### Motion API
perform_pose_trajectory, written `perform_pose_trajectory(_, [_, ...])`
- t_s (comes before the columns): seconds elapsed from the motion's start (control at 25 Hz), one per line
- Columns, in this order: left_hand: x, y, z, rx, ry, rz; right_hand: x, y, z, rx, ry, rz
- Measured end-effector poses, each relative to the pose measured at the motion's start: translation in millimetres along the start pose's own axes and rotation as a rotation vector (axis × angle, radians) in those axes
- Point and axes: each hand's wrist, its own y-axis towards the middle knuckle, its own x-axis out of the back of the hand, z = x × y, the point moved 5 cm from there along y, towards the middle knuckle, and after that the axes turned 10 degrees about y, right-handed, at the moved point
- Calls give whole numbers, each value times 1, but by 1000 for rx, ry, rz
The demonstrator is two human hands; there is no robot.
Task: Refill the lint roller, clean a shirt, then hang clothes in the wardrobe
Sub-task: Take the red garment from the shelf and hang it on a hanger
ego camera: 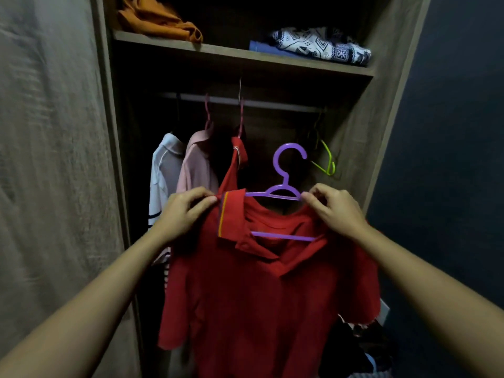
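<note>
A red polo shirt (261, 296) hangs on a purple plastic hanger (286, 170), held up in front of the open wardrobe. My left hand (182, 211) pinches the shirt's left shoulder by the striped collar. My right hand (335, 208) grips the right shoulder of the shirt where it meets the hanger's arm. The hanger's hook points up, below the rail (245, 100) and not touching it. Another red shirt (234, 165) hangs on the rail just behind.
A white shirt (163, 170) and a pink shirt (195, 165) hang at the rail's left. A yellow-green hanger (327, 162) hangs at the right. The shelf (240, 55) above carries an orange garment (161, 20) and patterned folded cloth (321, 46). The wardrobe door (49, 159) stands at left.
</note>
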Motion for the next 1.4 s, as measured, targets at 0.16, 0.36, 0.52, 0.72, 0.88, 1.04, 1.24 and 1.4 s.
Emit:
perform_pose_trajectory(0.16, [8, -8, 12, 73, -19, -100, -1, 2, -17, -24, 532, 340])
perform_pose_trajectory(0.36, [7, -14, 27, 171, -160, -173, -7, -7, -49, -93, 343, 430])
perform_pose_trajectory(0.52, [15, -15, 26, 236, -218, -215, -11, -8, -49, -90, 445, 332])
perform_pose_trajectory(0.72, [15, -13, 24, 41, 8, 81, -9, -1, -28, -55, 542, 262])
perform_pose_trajectory(0.88, [27, -16, 35, 90, 23, -69, -8, 4, -15, -35, 554, 423])
perform_pose_trajectory(1.04, [45, -10, 41, 105, -37, -106, -6, 10, -11, -68, 574, 442])
perform_pose_trajectory(1.24, [41, -12, 15, -45, 577, -517, -11, 16, -9, -57, 535, 299])
perform_pose_trajectory(1.4, [43, -14, -8, -345, 698, -616, 0, 22, -6, -59, 618, 159])
